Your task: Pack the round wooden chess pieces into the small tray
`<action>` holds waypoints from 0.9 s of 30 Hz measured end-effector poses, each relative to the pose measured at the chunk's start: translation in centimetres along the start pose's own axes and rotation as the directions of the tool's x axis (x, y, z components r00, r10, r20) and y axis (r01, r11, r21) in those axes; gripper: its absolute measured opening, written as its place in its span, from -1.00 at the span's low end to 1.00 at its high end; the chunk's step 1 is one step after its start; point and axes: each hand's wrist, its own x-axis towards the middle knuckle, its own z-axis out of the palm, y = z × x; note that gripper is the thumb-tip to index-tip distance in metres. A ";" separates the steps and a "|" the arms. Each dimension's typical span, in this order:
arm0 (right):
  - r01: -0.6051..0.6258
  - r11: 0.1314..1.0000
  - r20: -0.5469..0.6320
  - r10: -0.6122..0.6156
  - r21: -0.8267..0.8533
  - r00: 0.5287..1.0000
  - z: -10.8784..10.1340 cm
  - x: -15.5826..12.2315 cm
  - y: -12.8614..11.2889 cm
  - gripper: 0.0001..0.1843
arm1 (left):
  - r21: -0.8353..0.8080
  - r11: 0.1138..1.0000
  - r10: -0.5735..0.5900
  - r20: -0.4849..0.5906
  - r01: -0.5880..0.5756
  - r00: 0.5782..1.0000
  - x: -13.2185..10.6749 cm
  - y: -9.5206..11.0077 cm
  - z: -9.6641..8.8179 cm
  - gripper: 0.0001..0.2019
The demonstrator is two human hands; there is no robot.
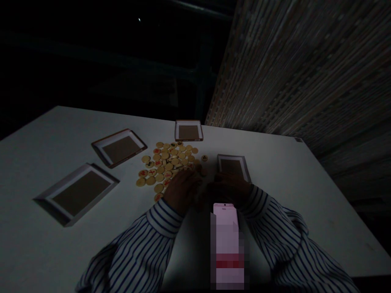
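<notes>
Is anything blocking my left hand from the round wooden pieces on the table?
Nothing visible does. Your left hand is at the near side of the round wooden pieces, hiding some from view; it's too dark to tell what it touches.

Deep gloom filled the room, pricked by a tiny bright light. A dim bar ran high up. Behind the pale, faintly lit worktop, at right, rose a tall bank of tightly packed layers.
</notes>
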 end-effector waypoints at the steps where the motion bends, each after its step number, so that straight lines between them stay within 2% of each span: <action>1: 0.010 1.000 0.011 -0.010 -0.005 1.000 0.1 0.0 0.1 -0.83 | 0.000 1.000 -0.001 0.002 0.001 1.000 0.0 0.0 0.0 -0.70; 5: 0.027 0.999 -0.025 -0.028 -0.031 0.999 0.5 0.1 0.4 -0.82 | 0.016 1.000 -0.007 0.031 0.006 1.000 0.1 0.2 -0.1 -0.69; 9: 0.025 0.998 -0.154 -0.034 -0.060 0.987 0.6 -0.1 0.5 -0.80 | -0.004 0.998 -0.059 0.030 0.059 0.998 0.2 0.4 -0.5 -0.69; 15: -0.018 0.998 -0.397 -0.009 -0.065 0.918 0.4 -0.3 0.2 -0.74 | -0.061 0.994 -0.097 -0.009 0.096 0.995 0.3 1.3 -1.2 -0.72; 19: -0.062 0.996 -0.491 0.023 -0.064 0.871 0.4 -0.4 -0.1 -0.73 | -0.143 0.977 -0.161 -0.002 0.159 0.987 0.5 2.2 -1.6 -0.72; 23: -0.069 0.997 -0.524 0.036 -0.043 0.851 0.1 -0.6 -0.4 -0.69 | -0.325 0.885 -0.318 0.097 0.332 0.943 1.0 3.5 -2.0 -0.71; 25: -0.064 0.997 -0.535 0.032 -0.041 0.844 -0.1 -0.8 -0.6 -0.67 | -0.432 0.795 -0.395 0.167 0.427 0.904 1.3 4.0 -2.1 -0.70; 27: -0.052 0.998 -0.544 0.024 -0.037 0.839 -0.2 -1.0 -0.7 -0.66 | -0.525 0.669 -0.468 0.253 0.527 0.846 1.5 4.5 -2.2 -0.69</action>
